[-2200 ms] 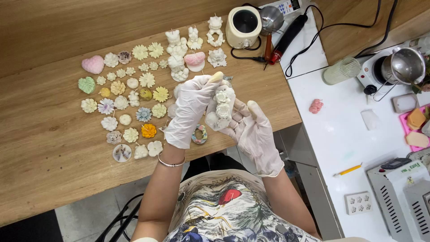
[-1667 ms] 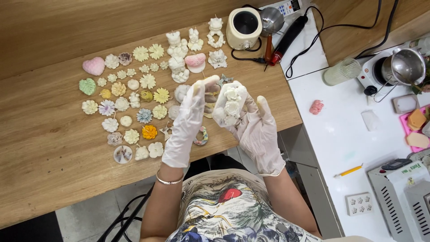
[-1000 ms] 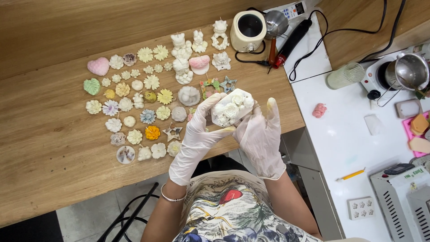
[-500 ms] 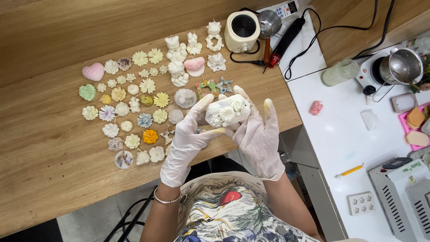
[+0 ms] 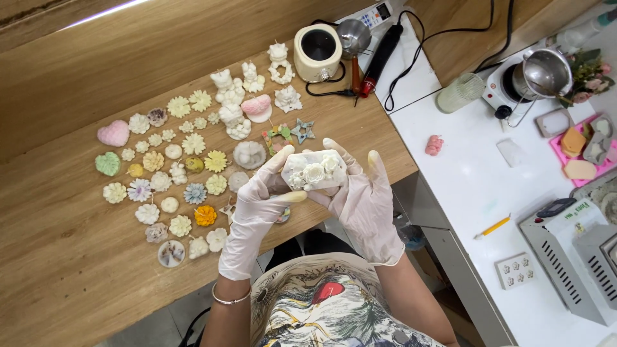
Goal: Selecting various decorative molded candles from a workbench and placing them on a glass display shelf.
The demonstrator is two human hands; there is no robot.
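Both my hands wear thin white gloves and hold one white wax block with raised flowers (image 5: 313,171) above the near edge of the wooden table (image 5: 58,270). My left hand (image 5: 257,209) grips its left side, thumb tip stained yellow. My right hand (image 5: 360,196) cups its right side and underside, fingers spread behind it. Just beyond the block lie a round white wax piece (image 5: 249,154) and a small grey star (image 5: 302,130).
Several small wax flowers, shells and hearts lie in rows on the table's left half, such as a pink heart (image 5: 113,133) and an orange flower (image 5: 205,215). A cream melting pot (image 5: 318,51) stands at the back. The white counter (image 5: 475,180) on the right carries a hotplate with metal pot (image 5: 540,74), a pencil (image 5: 493,227) and moulds.
My hands lifted the flowered block off the table's right part and turned it between them. It now lies flat with the flowers facing up, closer to my body.
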